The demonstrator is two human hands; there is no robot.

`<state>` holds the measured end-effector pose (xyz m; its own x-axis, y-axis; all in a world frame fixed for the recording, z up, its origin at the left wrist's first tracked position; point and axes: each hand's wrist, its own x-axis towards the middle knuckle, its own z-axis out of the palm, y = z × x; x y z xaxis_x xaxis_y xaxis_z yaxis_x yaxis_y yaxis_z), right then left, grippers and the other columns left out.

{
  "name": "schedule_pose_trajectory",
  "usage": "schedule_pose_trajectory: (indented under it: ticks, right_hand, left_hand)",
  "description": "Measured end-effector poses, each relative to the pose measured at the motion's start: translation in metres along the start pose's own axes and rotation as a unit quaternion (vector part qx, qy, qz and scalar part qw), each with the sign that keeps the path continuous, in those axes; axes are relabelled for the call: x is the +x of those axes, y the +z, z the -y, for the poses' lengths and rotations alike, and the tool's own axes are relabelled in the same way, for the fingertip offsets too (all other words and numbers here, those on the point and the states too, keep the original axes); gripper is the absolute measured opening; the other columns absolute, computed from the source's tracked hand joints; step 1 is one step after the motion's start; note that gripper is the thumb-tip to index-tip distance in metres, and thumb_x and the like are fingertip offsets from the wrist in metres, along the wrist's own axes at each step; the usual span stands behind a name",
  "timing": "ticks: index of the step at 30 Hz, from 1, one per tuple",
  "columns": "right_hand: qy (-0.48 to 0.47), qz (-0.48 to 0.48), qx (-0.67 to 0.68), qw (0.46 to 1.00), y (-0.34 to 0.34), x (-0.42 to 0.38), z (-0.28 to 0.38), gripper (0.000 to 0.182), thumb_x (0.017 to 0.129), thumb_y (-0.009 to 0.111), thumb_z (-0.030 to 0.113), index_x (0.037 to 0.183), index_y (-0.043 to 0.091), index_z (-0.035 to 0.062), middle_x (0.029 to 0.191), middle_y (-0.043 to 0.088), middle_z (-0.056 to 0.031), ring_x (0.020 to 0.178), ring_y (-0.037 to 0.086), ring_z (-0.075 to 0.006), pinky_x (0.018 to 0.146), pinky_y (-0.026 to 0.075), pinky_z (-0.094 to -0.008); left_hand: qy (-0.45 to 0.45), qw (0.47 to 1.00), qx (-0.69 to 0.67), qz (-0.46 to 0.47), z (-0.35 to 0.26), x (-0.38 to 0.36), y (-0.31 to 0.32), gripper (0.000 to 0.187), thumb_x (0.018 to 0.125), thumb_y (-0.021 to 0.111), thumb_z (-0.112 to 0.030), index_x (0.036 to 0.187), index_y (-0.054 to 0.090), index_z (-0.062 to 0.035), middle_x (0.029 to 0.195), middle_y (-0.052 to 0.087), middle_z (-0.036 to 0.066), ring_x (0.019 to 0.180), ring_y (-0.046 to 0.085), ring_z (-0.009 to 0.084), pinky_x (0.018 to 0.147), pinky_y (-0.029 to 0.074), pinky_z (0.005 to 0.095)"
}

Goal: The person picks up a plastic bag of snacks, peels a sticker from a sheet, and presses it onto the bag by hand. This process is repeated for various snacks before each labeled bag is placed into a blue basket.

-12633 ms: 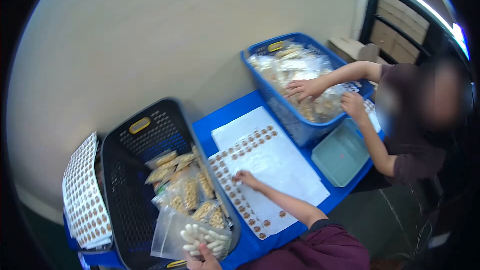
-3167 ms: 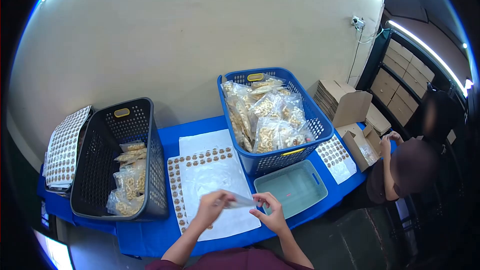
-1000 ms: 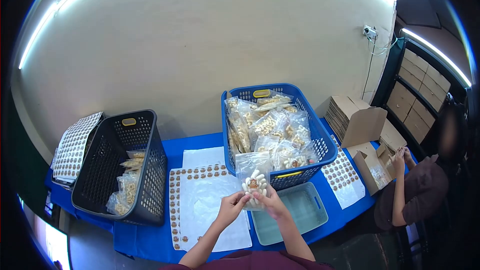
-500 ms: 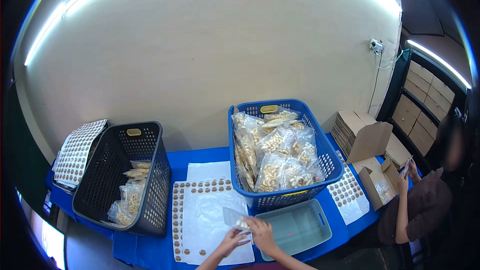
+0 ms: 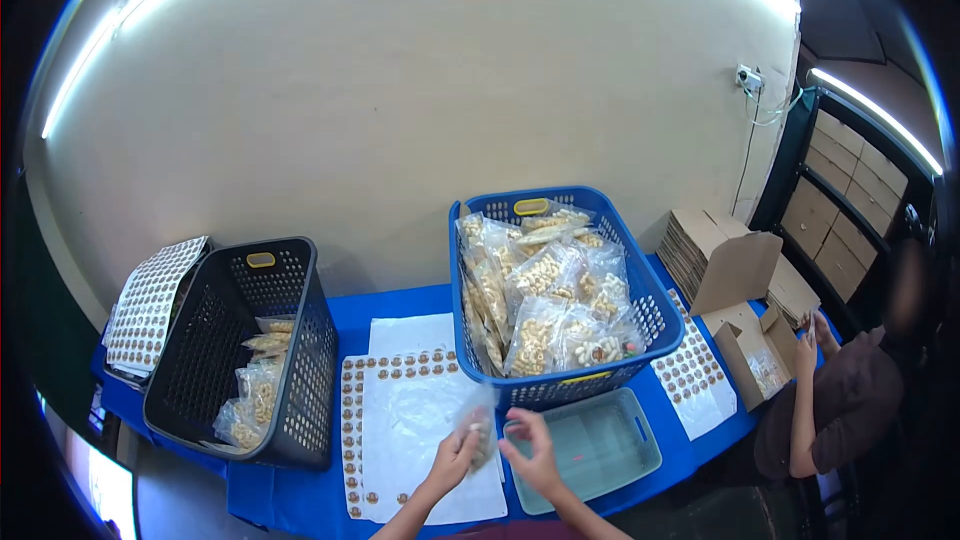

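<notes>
My left hand grips a small clear plastic bag, slightly blurred, with pale pieces inside. Just right of the bag, my right hand has its fingers apart and holds nothing. Both hands are above the sticker sheets, white with rows of round brown stickers along the top and left. Behind them stands a blue basket heaped with bags of pale snack pieces. A pale green tray lies beside my right hand.
At left stands a dark basket holding several filled bags, beside stacked sticker sheets. Rightward are another sticker sheet, an open cardboard box, flat cartons and a seated person with raised hands. Blue cloth covers the table.
My right hand has let go of the bag and moved slightly right, fingers spread. My left hand keeps the bag, now turned more upright. The view has shifted slightly.
</notes>
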<state>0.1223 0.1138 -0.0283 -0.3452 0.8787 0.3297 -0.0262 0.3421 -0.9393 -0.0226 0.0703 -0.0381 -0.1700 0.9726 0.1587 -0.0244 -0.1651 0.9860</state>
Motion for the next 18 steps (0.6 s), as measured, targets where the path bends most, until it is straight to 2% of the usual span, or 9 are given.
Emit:
schedule_pose_trajectory:
  ticks: [2, 3, 5, 6, 8, 9, 12, 15, 18]
  right_hand:
    - [-0.012, -0.084, 0.013, 0.996, -0.012, 0.007, 0.018, 0.048, 0.069, 0.071, 0.014, 0.111, 0.05, 0.0031, 0.105, 0.051, -0.0093, 0.091, 0.053, -0.0172, 0.077, 0.041, -0.0281]
    - [-0.028, -0.048, -0.019, 0.998, -0.022, 0.01, 0.023, 0.044, 0.068, 0.071, 0.014, 0.106, 0.052, 0.0026, 0.1, 0.052, -0.0082, 0.089, 0.053, -0.0158, 0.076, 0.041, -0.0273]
    - [-0.059, 0.026, -0.081, 0.995, -0.04, 0.011, 0.027, 0.034, 0.068, 0.072, 0.013, 0.097, 0.057, 0.0016, 0.092, 0.056, -0.0061, 0.085, 0.053, -0.013, 0.074, 0.041, -0.0258]
    - [-0.02, 0.029, -0.021, 0.999, -0.044, 0.005, 0.028, 0.029, 0.069, 0.071, 0.012, 0.092, 0.058, 0.0016, 0.087, 0.056, -0.0049, 0.082, 0.053, -0.0118, 0.073, 0.041, -0.0253]
    - [0.056, 0.036, 0.101, 0.993, -0.049, -0.007, 0.03, 0.018, 0.07, 0.07, 0.011, 0.082, 0.059, 0.0016, 0.077, 0.057, -0.0025, 0.077, 0.052, -0.0095, 0.071, 0.041, -0.0243]
    - [0.027, 0.02, 0.079, 0.996, -0.048, -0.012, 0.034, 0.012, 0.073, 0.068, 0.008, 0.076, 0.058, 0.0023, 0.071, 0.057, -0.0008, 0.072, 0.051, -0.0074, 0.069, 0.04, -0.0229]
    - [0.027, 0.037, 0.094, 0.995, -0.048, -0.023, 0.037, 0.012, 0.073, 0.067, 0.008, 0.077, 0.058, 0.0025, 0.073, 0.057, -0.0008, 0.071, 0.05, -0.0073, 0.066, 0.039, -0.0224]
    - [0.006, 0.042, 0.001, 0.999, -0.054, -0.03, 0.063, 0.014, 0.074, 0.066, 0.013, 0.078, 0.057, 0.0032, 0.073, 0.058, -0.0028, 0.067, 0.051, -0.0106, 0.067, 0.04, -0.0253]
    - [-0.054, 0.06, -0.166, 0.983, -0.063, -0.033, 0.089, 0.014, 0.074, 0.065, 0.014, 0.076, 0.057, 0.0039, 0.07, 0.056, -0.004, 0.066, 0.053, -0.0147, 0.066, 0.04, -0.0271]
  left_hand:
    - [0.05, 0.991, 0.113, 0.058, -0.017, -0.009, 0.01, 0.038, 0.091, 0.042, -0.021, 0.122, 0.043, 0.0008, 0.116, 0.051, 0.01, 0.102, 0.049, 0.0159, 0.087, 0.039, 0.0277]
    - [-0.031, 0.991, 0.091, 0.088, -0.02, -0.016, 0.012, 0.033, 0.09, 0.043, -0.016, 0.12, 0.047, -0.0026, 0.116, 0.052, 0.012, 0.101, 0.05, 0.0156, 0.086, 0.039, 0.0269]
    - [-0.074, 0.984, 0.06, 0.148, -0.033, -0.023, 0.015, 0.032, 0.089, 0.045, -0.015, 0.118, 0.049, -0.0025, 0.109, 0.057, 0.011, 0.098, 0.053, 0.0165, 0.085, 0.04, 0.0277]
    - [-0.095, 0.979, 0.044, 0.177, -0.039, -0.024, 0.017, 0.031, 0.088, 0.047, -0.015, 0.117, 0.05, -0.0024, 0.105, 0.059, 0.011, 0.096, 0.054, 0.017, 0.084, 0.041, 0.0281]
    - [-0.006, 0.991, 0.065, 0.118, -0.042, -0.023, 0.023, 0.023, 0.087, 0.048, -0.014, 0.104, 0.058, -0.001, 0.094, 0.062, 0.008, 0.089, 0.056, 0.0144, 0.08, 0.042, 0.0265]
    - [0.015, 0.995, 0.056, 0.082, -0.035, -0.019, 0.023, 0.021, 0.087, 0.049, -0.014, 0.1, 0.059, -0.0007, 0.092, 0.062, 0.008, 0.087, 0.056, 0.0135, 0.079, 0.042, 0.0257]
    - [0.037, 0.998, 0.04, 0.025, -0.036, -0.021, 0.026, 0.019, 0.088, 0.048, -0.014, 0.09, 0.06, 0.001, 0.086, 0.062, 0.006, 0.082, 0.056, 0.0115, 0.075, 0.042, 0.0245]
    - [0.073, 0.996, 0.05, -0.006, -0.04, -0.02, 0.031, 0.02, 0.088, 0.049, -0.014, 0.079, 0.059, 0.0011, 0.079, 0.062, 0.006, 0.077, 0.057, 0.0112, 0.071, 0.043, 0.0244]
    - [0.095, 0.976, 0.179, 0.082, -0.055, -0.019, 0.034, 0.018, 0.087, 0.05, -0.012, 0.078, 0.059, 0.0002, 0.078, 0.061, 0.007, 0.074, 0.058, 0.0131, 0.068, 0.044, 0.0256]
